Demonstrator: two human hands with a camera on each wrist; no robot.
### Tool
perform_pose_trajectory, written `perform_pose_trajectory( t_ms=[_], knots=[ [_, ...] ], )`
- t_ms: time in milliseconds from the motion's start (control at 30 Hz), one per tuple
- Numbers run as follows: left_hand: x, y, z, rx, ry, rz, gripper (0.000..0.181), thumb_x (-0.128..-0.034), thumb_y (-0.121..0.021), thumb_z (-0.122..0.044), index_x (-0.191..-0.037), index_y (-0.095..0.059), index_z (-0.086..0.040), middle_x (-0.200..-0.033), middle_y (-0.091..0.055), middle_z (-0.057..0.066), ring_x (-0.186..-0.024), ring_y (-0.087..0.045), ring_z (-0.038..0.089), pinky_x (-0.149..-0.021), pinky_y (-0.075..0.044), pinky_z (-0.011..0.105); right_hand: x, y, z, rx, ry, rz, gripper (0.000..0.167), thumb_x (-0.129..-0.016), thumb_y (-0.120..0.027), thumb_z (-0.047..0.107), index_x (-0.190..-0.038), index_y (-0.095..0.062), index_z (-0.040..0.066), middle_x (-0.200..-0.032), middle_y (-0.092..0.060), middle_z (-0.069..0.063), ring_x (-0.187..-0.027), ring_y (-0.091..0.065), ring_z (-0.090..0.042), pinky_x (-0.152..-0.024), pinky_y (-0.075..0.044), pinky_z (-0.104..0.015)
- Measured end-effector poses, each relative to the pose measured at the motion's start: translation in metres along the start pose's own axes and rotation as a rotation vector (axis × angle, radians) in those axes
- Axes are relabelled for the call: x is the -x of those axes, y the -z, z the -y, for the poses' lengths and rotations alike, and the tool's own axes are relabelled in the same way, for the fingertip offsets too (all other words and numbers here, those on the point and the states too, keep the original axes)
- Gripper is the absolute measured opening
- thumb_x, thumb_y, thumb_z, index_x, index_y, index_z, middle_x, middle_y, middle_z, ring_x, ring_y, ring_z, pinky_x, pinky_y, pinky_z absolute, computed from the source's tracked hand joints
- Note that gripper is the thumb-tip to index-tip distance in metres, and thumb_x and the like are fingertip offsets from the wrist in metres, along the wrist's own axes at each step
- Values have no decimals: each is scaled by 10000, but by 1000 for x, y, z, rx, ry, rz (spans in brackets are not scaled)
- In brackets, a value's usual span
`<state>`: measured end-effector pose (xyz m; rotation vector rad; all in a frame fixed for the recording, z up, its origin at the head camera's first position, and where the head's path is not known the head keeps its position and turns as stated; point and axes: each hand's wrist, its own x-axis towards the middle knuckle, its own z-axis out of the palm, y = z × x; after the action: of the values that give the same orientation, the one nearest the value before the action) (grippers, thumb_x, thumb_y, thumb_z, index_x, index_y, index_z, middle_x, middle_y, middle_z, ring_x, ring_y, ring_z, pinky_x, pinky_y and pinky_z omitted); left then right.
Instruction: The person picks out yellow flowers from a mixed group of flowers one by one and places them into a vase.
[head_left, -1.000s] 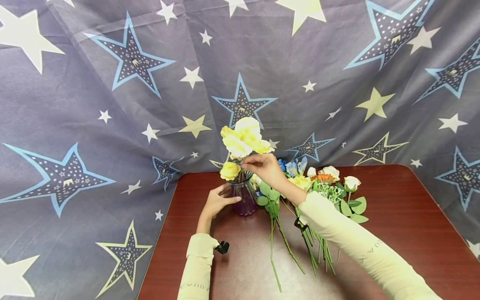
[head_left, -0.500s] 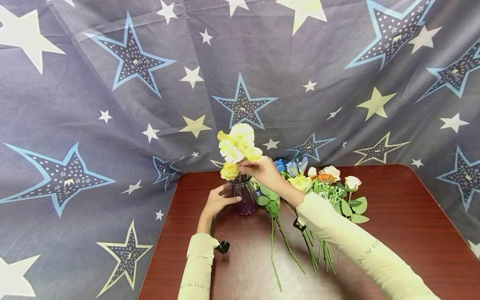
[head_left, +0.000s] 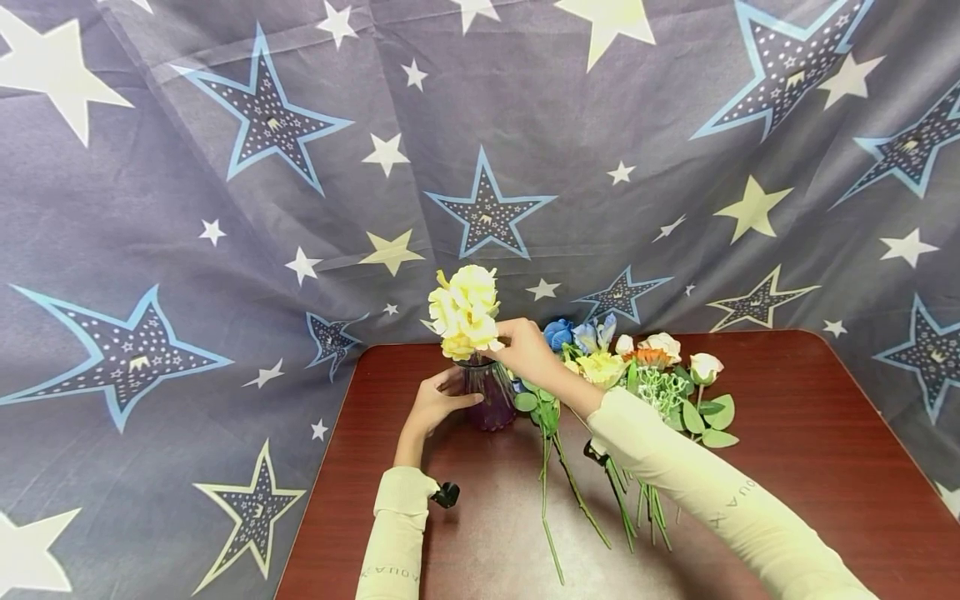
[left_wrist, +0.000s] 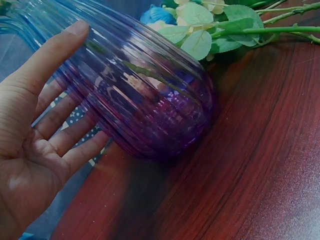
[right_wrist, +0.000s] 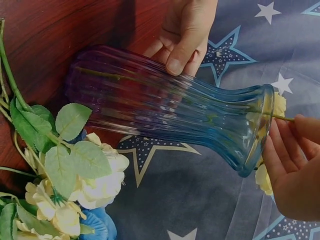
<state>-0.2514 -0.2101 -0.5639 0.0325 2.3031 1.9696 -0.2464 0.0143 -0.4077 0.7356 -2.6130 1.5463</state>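
A ribbed glass vase (right_wrist: 165, 100), purple at the base and blue toward its flared mouth, stands upright on the table. My left hand (head_left: 437, 402) holds its side, the thumb (left_wrist: 60, 47) on the near face and the fingers behind. At the mouth, my right hand (head_left: 525, 354) pinches a green stem (right_wrist: 282, 118) between thumb and fingers. That stem runs down inside the vase in the right wrist view. Yellow flowers (head_left: 465, 308) cluster just above the rim in the head view. Which blooms belong to the pinched stem is partly hidden.
Right of the vase lies a pile of loose flowers: a blue bloom (head_left: 557, 333), a yellow one (head_left: 602, 368), an orange one (head_left: 651, 358) and a pale rose (head_left: 705, 367). Their long stems (head_left: 573, 492) reach toward the table's front. A star-printed cloth (head_left: 637, 125) hangs behind the table (head_left: 810, 450).
My right hand has come down toward the vase mouth, and the yellow blooms have sunk lower and slightly left with it. The left hand keeps its place on the vase.
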Motion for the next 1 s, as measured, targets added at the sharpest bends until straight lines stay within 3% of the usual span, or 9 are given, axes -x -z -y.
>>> perform_pose_trajectory(
  t_ms=[200, 400, 567, 700, 1000],
  knots=[
    [1, 0, 0, -17, 1, -21, 742, -767, -895, -118, -1427, -568, -33, -1439, -587, 202, -1334, -565, 376, -1098, -479, 482, -2, -3, 1, 36, 10, 4, 187, -913, -768, 123, -1094, -796, 82, -1060, -785, -111, -930, -751, -233, -749, -594, -311],
    [1, 0, 1, -16, -6, -18, 737, -770, -889, -101, -1429, -566, -36, -1438, -588, 203, -1333, -565, 375, -1101, -478, 481, -1, -2, 4, 38, -6, 25, 201, -899, -754, 45, -1095, -788, 70, -1052, -784, -118, -900, -748, -221, -717, -566, -268],
    [0, 0, 2, -20, -21, -12, 712, -774, -887, -100, -1417, -584, -46, -1430, -597, 199, -1328, -573, 367, -1086, -495, 459, -3, -3, 3, 78, 28, 25, 77, -877, -721, -13, -860, -753, 55, -841, -764, -94, -719, -671, -146, -637, -480, -227],
    [0, 0, 2, -27, -29, -21, 751, -774, -890, -114, -1436, -551, -8, -1427, -592, 222, -1320, -576, 381, -1067, -511, 450, -6, -3, 3, 136, 65, 33, 209, -856, -682, -23, -689, -615, 82, -698, -679, -61, -620, -562, -131, -598, -421, -238],
    [0, 0, 2, -21, -29, -21, 678, -776, -884, -71, -1384, -595, 6, -1384, -614, 251, -1299, -587, 397, -1026, -540, 451, -7, -9, 3, 215, 75, 44, 67, -859, -710, 32, -850, -757, 79, -852, -777, -62, -786, -724, -184, -706, -581, -315]
  ],
)
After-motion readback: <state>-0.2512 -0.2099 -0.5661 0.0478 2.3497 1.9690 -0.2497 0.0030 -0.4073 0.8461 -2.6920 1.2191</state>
